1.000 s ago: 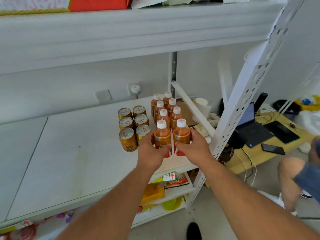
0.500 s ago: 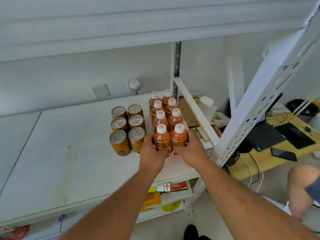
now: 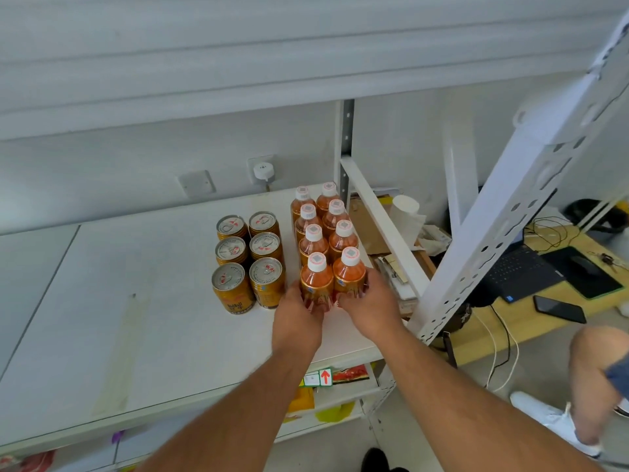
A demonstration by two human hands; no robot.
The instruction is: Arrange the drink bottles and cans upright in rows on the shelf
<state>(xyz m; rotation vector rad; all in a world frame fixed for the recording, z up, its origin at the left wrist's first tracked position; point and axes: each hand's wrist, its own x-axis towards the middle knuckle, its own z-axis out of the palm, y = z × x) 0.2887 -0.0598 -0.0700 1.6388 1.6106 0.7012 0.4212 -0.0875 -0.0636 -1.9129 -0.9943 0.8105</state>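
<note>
Orange drink fills the bottles (image 3: 325,233), clear plastic with white screw caps, standing upright in two rows of four near the right end of the shelf (image 3: 136,318). The left hand (image 3: 297,321) wraps the front left bottle (image 3: 316,282) and the right hand (image 3: 369,310) wraps the front right bottle (image 3: 349,272) — fingers curled round the lower bodies, both bottles upright on the board and touching each other.

Just beside them to the left stand six cans (image 3: 248,257), gold metal cylinders with silver pull-tab lids, upright in two rows of three. The shelf board is matt white, smooth, with a faint pale streak toward its front edge.

A white perforated steel post (image 3: 510,212) slants across the right side, and a white crossbar (image 3: 381,223) runs just beside the right bottle row. Behind the bar lie brown cardboard (image 3: 366,226) and a white paper roll (image 3: 405,206). On the wall sits a round white plug (image 3: 263,172) in a socket. Beyond the post — a wooden desk (image 3: 531,321) with a laptop (image 3: 520,270) and a dark phone (image 3: 560,309); a bare knee (image 3: 594,352) shows at far right.
</note>
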